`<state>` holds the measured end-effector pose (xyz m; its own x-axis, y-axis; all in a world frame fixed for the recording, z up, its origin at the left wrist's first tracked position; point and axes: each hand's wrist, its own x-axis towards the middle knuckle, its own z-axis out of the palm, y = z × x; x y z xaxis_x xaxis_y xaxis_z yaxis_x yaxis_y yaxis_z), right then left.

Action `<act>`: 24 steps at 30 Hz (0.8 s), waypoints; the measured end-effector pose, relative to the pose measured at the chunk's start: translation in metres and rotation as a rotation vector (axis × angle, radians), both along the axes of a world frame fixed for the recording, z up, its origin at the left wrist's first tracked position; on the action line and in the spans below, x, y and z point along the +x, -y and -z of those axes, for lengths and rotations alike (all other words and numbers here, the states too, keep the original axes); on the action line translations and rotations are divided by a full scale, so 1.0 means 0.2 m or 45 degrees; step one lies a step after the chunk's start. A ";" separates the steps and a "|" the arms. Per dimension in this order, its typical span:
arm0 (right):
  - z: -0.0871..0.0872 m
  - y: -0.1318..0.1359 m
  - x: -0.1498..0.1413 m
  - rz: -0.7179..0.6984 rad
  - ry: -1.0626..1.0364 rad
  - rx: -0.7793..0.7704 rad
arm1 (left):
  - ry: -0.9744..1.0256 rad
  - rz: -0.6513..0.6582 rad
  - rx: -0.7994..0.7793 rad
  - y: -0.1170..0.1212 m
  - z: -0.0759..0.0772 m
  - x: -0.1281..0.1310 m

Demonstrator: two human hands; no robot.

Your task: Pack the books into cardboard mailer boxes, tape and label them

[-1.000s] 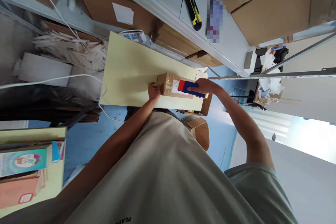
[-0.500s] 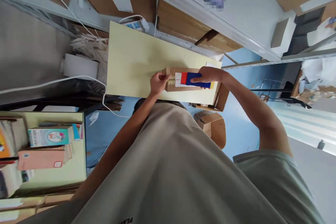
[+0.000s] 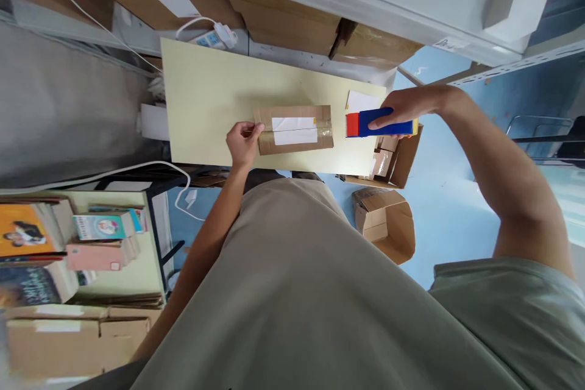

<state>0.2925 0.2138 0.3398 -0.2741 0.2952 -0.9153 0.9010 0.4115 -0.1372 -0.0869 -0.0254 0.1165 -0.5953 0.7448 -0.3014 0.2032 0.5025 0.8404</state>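
Observation:
A small taped cardboard box lies flat on the pale yellow table, a white label on its top and clear tape running lengthwise. My left hand is closed at the box's left end, thumb and fingers pinching its edge. To the right of the box, apart from it, my right hand grips a blue tape dispenser with a red front end that points left. A white paper lies on the table just beyond the dispenser.
A grey shelf overhangs the table's far side, with large cartons and a power strip below. Open boxes stand on the blue floor at right. Books fill a table at left; a white cable hangs nearby.
My right hand has lifted the tape dispenser off the box and carried it to the right, uncovering the label. My left hand stays at the box's left end. The view has shifted.

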 end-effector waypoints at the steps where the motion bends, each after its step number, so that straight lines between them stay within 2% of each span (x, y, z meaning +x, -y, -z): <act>1: 0.02 -0.02 0.03 -0.014 0.016 -0.003 | -0.025 0.000 0.004 0.00 -0.01 0.00; 6: 0.25 -0.05 0.00 -0.097 0.050 0.111 | -0.158 0.016 -0.017 -0.01 -0.05 0.02; 9: 0.38 -0.01 -0.08 -0.128 0.045 0.159 | -0.206 0.001 -0.058 0.00 -0.07 0.04; 11: 0.44 0.03 -0.12 -0.102 0.051 0.164 | -0.238 -0.020 -0.087 0.02 -0.09 0.06; 15: 0.50 0.12 -0.14 -0.053 -0.044 0.206 | -0.298 -0.092 -0.122 0.07 -0.10 0.13; 18: 0.52 0.17 -0.14 0.029 -0.142 0.270 | -0.245 -0.100 -0.092 0.08 -0.09 0.15; 24: 0.56 0.36 -0.27 0.107 -0.130 0.402 | -0.255 -0.105 -0.042 0.02 -0.10 0.05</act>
